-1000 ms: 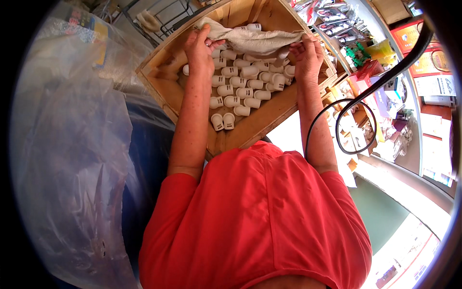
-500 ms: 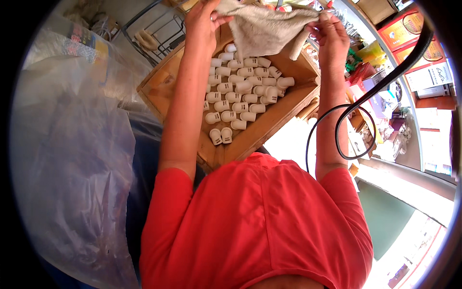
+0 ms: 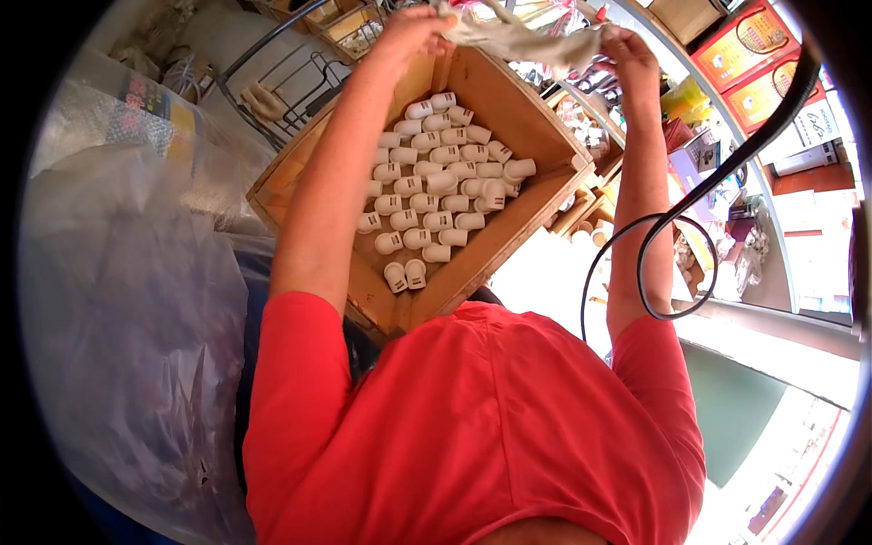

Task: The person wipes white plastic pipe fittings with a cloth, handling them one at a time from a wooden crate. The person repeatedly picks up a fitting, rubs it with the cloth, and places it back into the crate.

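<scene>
Stretched between my two raised hands is a beige cloth (image 3: pixel 527 41), held above the far corner of a wooden box (image 3: pixel 513 250). My left hand (image 3: pixel 418 34) grips its left end, fingers closed. At the right end, my right hand (image 3: pixel 629 56) pinches the fabric between thumb and fingers. Below, in the box, lie many white elbow pipe fittings (image 3: pixel 442 182), set close together in rough rows. Two fittings (image 3: pixel 405 275) sit apart toward the near corner. My left forearm hides part of the box's left side.
Clear plastic sheeting (image 3: pixel 136 345) fills the left side. A black wire rack (image 3: pixel 300 100) stands beyond the box. A black cable (image 3: pixel 727 159) loops in front of my right forearm. Shelves with red boxes (image 3: pixel 745 50) and packed goods line the right.
The cloth has gone from hanging down over the box to a narrower, bunched strip between my hands. Both hands have shifted a little, the left one outward to the right and lower.
</scene>
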{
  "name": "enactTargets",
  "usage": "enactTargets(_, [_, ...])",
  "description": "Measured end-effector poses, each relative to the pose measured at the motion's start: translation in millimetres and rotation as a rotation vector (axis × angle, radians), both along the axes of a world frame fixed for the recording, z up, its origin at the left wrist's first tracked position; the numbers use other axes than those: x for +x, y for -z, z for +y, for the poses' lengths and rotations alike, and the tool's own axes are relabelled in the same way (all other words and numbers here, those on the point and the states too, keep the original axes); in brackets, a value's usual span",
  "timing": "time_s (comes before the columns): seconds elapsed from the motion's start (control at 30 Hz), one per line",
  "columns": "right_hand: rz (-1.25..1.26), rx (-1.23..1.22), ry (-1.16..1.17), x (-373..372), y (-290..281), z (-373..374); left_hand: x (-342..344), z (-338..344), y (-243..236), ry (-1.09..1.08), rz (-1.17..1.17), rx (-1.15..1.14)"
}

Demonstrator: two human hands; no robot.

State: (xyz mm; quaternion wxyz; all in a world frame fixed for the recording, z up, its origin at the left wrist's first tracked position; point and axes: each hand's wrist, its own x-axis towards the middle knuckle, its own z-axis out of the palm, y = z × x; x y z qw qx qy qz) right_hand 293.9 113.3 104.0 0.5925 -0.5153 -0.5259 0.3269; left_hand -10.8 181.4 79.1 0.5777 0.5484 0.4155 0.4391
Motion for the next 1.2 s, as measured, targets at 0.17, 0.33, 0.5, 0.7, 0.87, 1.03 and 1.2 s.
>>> enactTargets(0.17, [0.240, 0.213, -0.067, 17, -43, -22, 12, -34, -75, -0.113, -0.171, 0.061])
enactTargets(0.33, [0.149, 0.086, -0.108, 17, -20, -19, -8, -34, -48, -0.213, 0.070, 0.047])
enactTargets(0.5, [0.072, 0.175, -0.240, 5, -49, -46, -23, -42, -60, -0.193, -0.110, 0.194])
enactTargets(0.7, [-0.208, 0.269, -0.300, -1, -47, -65, -33, -91, -83, -0.073, -0.368, 0.418])
enactTargets(0.87, [-0.181, 0.359, -0.339, -11, -55, -77, -41, -117, -101, 0.008, -0.346, 0.506])
enactTargets(1.03, [0.081, 0.236, -0.176, -18, -57, -86, -57, -120, -82, -0.007, -0.408, 0.269])
enactTargets(1.2, [0.077, 0.125, -0.053, -38, -53, -97, -60, -125, -50, -0.093, -0.379, 0.333])
